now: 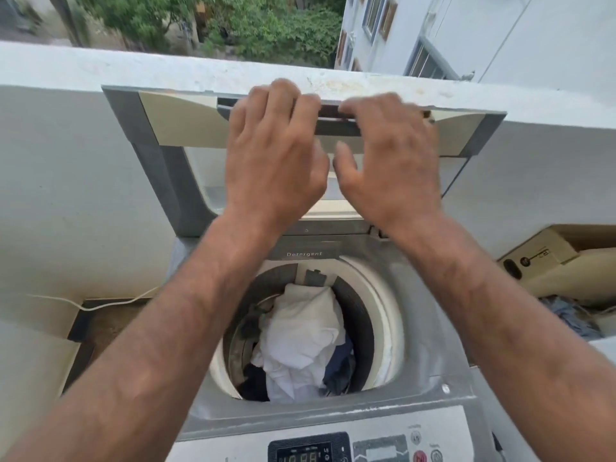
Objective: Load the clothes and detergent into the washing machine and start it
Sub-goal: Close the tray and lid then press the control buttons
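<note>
With the washing machine's lid (pixel 160 128) standing nearly upright against the balcony wall (pixel 66 195), its free edge is uppermost and farthest from the person. The edge's long axis runs left to right across the view, parallel to the hinge line low down by the Detergent label (pixel 304 254). Both hands sit side by side on that edge near its middle. The left hand (pixel 276 155) has its fingers hooked over the top. The right hand (pixel 390 161) also curls its fingers over the handle recess (pixel 328 116) with the thumb spread, though blur hides how firmly it grips. Neither hand is clearly nearer. Below the forearms the drum (pixel 383 311) holds white and dark clothes (pixel 300 328). Closing looks like the step in hand, which would mean swinging the edge toward the person and down over the opening.
</note>
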Demonstrator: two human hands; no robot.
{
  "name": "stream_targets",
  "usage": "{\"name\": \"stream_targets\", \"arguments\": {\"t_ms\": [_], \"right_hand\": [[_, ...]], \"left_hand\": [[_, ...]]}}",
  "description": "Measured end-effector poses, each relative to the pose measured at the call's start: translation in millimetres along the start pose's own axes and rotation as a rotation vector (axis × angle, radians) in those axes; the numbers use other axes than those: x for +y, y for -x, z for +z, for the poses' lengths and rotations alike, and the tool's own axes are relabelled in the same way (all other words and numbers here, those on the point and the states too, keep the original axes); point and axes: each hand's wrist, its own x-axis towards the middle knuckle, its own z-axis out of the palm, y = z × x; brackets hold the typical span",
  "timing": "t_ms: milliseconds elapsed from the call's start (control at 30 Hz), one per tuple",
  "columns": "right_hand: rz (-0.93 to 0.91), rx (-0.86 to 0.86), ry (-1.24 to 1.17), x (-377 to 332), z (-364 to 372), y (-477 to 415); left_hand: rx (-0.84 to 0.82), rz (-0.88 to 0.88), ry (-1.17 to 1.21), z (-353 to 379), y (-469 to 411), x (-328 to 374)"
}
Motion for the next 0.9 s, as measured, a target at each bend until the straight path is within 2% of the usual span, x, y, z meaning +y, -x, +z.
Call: {"name": "stream_targets", "arguments": {"t_ms": [67, 133, 367, 600, 767, 900], "right_hand": [[-0.002, -0.067, 0.046, 2.5, 8.3, 3.5], [0.007, -0.087, 0.062, 3.9, 10.6, 7.6], [-0.024, -0.160, 0.120, 4.1, 3.3, 8.6], [-0.058, -0.105, 0.078, 6.4, -8.8, 28.9], [-0.111, -0.088, 0.051, 5.8, -29.0, 50.2], [-0.136, -0.153, 0.016, 5.5, -45.5, 64.1]], "left_hand": [[-0.094, 0.013, -0.047, 7.4, -0.6, -5.4], [-0.108, 0.017, -0.049, 11.4, 0.8, -6.6], [-0.063, 0.017, -0.038, 14.3, 2.4, -2.4], [0.020, 0.071, 0.047, 7.1, 22.9, -1.5], [0.013, 0.072, 0.124, -17.2, 45.6, 11.5], [-0.005, 0.020, 0.143, -36.9, 61.7, 24.3]]}}
